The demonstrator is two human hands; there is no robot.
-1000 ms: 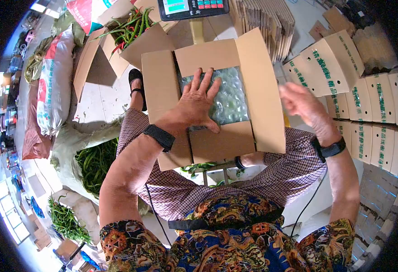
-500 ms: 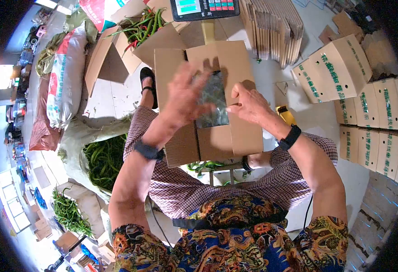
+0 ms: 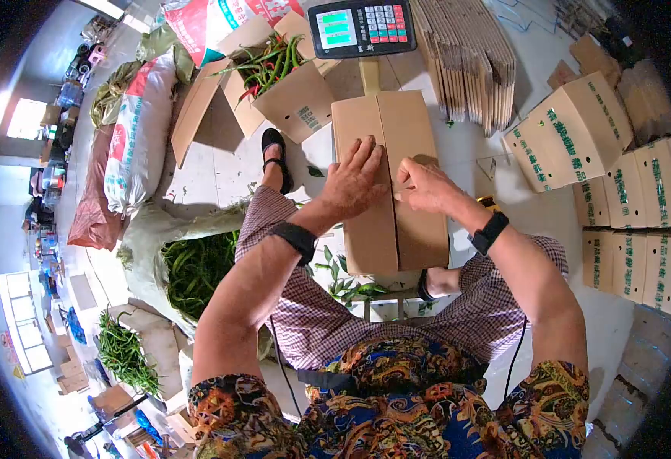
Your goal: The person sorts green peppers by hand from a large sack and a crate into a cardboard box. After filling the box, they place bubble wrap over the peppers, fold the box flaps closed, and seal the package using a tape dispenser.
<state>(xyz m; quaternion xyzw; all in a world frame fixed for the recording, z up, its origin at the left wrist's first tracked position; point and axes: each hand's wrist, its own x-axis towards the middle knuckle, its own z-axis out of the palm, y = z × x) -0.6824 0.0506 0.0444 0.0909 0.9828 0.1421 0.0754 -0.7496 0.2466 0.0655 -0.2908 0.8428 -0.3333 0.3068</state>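
Observation:
A brown cardboard box [image 3: 408, 229] sits in front of me with both top flaps folded shut, their seam running down the middle. My left hand [image 3: 354, 180] lies flat on the left flap, fingers spread. On the right flap rests my right hand [image 3: 425, 186], its fingertips at the seam. Neither hand holds anything. Each wrist wears a black band. The box's contents are hidden under the flaps.
A scale display [image 3: 361, 28] stands behind the box. An open box of green and red peppers [image 3: 274, 65] is at back left, flat cartons [image 3: 465, 53] at back, sealed printed boxes [image 3: 618, 176] on the right. Green peppers [image 3: 194, 268] fill a sack at left.
The box was open with a plastic bag of green produce showing. Both hands folded the side flaps over it, and now the top is closed with both hands pressing it.

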